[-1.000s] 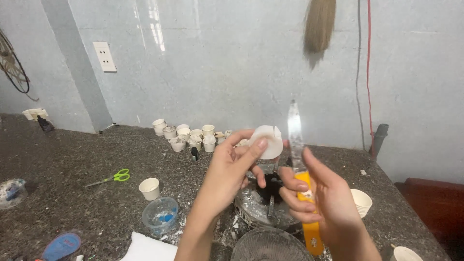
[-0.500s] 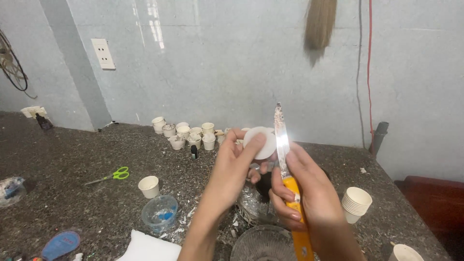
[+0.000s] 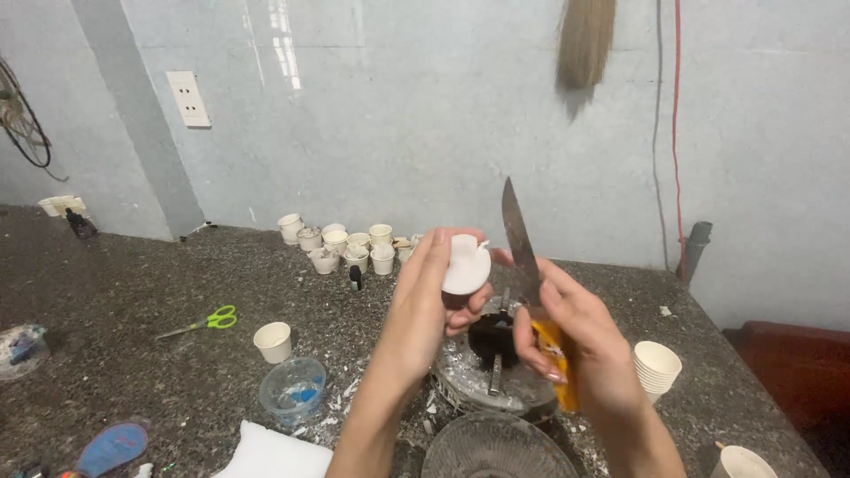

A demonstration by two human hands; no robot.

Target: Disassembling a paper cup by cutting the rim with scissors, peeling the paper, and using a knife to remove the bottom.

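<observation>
Pinching white disc in left fingers, right hand gripping knife, cups behind

Knife handle mostly hidden — right hand covers it.

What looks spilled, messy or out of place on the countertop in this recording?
White flakes lie scattered over the dark countertop around the round metal dish below the hands. The left hand holds a white disc and the right hand an orange-handled knife, blade up. Green scissors lie loose farther left.
</observation>
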